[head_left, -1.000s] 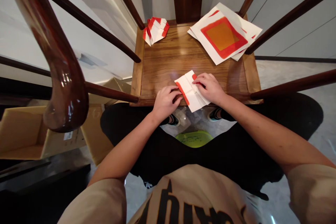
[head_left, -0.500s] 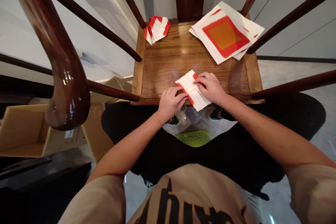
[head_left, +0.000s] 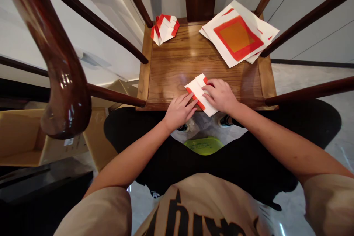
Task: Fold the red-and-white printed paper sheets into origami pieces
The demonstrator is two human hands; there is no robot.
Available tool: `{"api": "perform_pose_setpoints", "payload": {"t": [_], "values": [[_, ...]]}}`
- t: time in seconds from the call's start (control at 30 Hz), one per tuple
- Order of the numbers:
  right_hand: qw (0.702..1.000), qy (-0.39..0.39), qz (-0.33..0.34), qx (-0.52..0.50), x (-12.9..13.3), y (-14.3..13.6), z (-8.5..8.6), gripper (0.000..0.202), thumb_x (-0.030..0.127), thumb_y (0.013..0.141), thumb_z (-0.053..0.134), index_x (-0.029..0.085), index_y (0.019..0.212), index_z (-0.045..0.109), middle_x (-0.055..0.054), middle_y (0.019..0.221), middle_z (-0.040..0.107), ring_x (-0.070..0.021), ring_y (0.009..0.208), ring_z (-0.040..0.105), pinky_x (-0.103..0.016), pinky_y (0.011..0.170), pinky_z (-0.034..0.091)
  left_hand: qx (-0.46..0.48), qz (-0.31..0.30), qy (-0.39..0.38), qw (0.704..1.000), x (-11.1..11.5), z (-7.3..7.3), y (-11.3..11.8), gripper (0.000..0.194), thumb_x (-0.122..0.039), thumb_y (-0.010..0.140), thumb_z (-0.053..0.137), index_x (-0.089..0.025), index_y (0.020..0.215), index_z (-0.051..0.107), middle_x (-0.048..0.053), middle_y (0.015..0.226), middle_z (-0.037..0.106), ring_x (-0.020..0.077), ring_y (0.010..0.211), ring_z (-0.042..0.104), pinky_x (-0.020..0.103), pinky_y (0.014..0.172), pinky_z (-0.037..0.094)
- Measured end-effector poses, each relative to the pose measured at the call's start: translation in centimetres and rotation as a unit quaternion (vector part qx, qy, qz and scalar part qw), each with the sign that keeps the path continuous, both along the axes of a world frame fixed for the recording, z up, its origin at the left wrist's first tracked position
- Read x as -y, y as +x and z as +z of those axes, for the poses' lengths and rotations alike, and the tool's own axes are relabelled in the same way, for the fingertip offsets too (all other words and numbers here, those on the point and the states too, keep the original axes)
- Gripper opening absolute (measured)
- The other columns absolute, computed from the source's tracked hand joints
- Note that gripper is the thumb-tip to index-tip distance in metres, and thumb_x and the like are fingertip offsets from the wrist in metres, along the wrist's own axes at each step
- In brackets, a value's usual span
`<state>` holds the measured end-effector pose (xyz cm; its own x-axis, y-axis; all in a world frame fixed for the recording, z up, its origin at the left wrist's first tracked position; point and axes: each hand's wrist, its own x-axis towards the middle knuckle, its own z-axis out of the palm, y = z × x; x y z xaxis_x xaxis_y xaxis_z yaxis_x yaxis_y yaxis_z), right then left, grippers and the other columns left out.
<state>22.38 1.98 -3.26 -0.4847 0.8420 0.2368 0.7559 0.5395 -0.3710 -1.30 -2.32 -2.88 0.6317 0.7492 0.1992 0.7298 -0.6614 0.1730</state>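
Note:
A small folded white paper (head_left: 198, 87) with red edges lies tilted at the front edge of the wooden chair seat (head_left: 174, 73). My left hand (head_left: 180, 110) rests on its left red edge, the fingers spread. On the paper's right side is my right hand (head_left: 222, 95), its fingers apart and their tips touching the surface. The right hand covers part of the right red edge. Farther back on the left sits a folded red and white paper piece (head_left: 166, 29). Sheets with an orange square in a red border (head_left: 236, 38) are stacked at the back right.
Dark wooden spindles (head_left: 116, 98) rise around the seat, and a thick curved armrest (head_left: 66, 92) hangs at the left. Below it stands an open cardboard box (head_left: 63, 151). A green tray (head_left: 205, 146) is on the floor between my legs.
My right hand has shifted slightly on the paper and its fingers have spread. The left hand's fingers lie flatter and farther apart. The view has moved a little.

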Motion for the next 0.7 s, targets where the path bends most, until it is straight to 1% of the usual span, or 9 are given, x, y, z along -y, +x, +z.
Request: {"api": "perform_pose_setpoints", "payload": {"t": [0.1,0.17,0.23,0.33,0.4,0.5,0.7], "values": [[1.0,0.018,0.017,0.0,0.3,-0.2,0.1,0.036,0.032,0.096,0.049,0.022,0.129,0.061,-0.014,0.131,0.055,-0.0324,0.116,0.049,-0.048,0.092,0.041,-0.019,-0.015,-0.013,1.0,0.4,0.0,-0.3,0.052,-0.044,0.096,0.051,-0.018,0.141,0.053,0.016,0.151,0.045,0.0348,0.133,0.046,0.051,0.106,0.038],[0.999,0.03,0.028,-0.01,0.4,-0.2,0.2,0.038,0.029,0.096,0.049,0.024,0.132,0.059,-0.014,0.134,0.054,-0.0322,0.118,0.048,-0.048,0.093,0.039,-0.023,-0.02,-0.021,0.999,0.4,0.0,-0.6,0.055,-0.046,0.095,0.052,-0.02,0.144,0.05,0.016,0.154,0.042,0.0349,0.135,0.045,0.053,0.109,0.035],[0.998,0.036,0.049,-0.019,0.4,-0.2,0.2,0.035,0.027,0.096,0.049,0.024,0.128,0.063,-0.013,0.133,0.056,-0.0318,0.12,0.047,-0.048,0.094,0.038,-0.022,-0.024,-0.028,0.999,0.3,-0.1,-0.7,0.055,-0.047,0.095,0.053,-0.024,0.144,0.05,0.014,0.155,0.041,0.0346,0.136,0.044,0.054,0.11,0.034],[0.995,0.022,0.09,-0.027,0.2,0.0,0.2,0.029,0.03,0.098,0.047,0.023,0.114,0.07,-0.012,0.123,0.063,-0.0297,0.116,0.05,-0.046,0.093,0.039,-0.02,-0.035,-0.031,0.999,0.0,-0.1,-1.0,0.05,-0.048,0.094,0.055,-0.029,0.14,0.055,0.013,0.155,0.041,0.0344,0.136,0.044,0.054,0.109,0.034],[0.994,0.006,0.103,-0.028,0.0,0.2,0.2,0.028,0.033,0.098,0.047,0.023,0.109,0.072,-0.011,0.118,0.065,-0.0278,0.111,0.052,-0.045,0.091,0.04,-0.022,-0.042,-0.029,0.998,-0.2,0.0,-1.2,0.047,-0.049,0.094,0.055,-0.031,0.137,0.058,0.012,0.154,0.043,0.034,0.135,0.044,0.054,0.108,0.035],[0.994,-0.008,0.11,-0.025,-0.3,0.5,0.2,0.028,0.034,0.099,0.049,0.023,0.108,0.073,-0.01,0.117,0.065,-0.0261,0.107,0.054,-0.043,0.09,0.04,-0.025,-0.051,-0.023,0.998,-0.5,0.1,-1.4,0.045,-0.049,0.094,0.055,-0.032,0.136,0.059,0.012,0.153,0.044,0.0335,0.133,0.046,0.055,0.107,0.036],[0.995,-0.011,0.095,-0.03,-0.2,0.5,-0.1,0.028,0.035,0.098,0.049,0.025,0.108,0.073,-0.011,0.121,0.063,-0.0274,0.111,0.052,-0.044,0.091,0.039,-0.02,-0.047,-0.006,0.999,-0.8,0.6,-0.9,0.04,-0.047,0.093,0.056,-0.029,0.128,0.065,0.012,0.15,0.048,0.0329,0.133,0.047,0.055,0.109,0.034]]}}
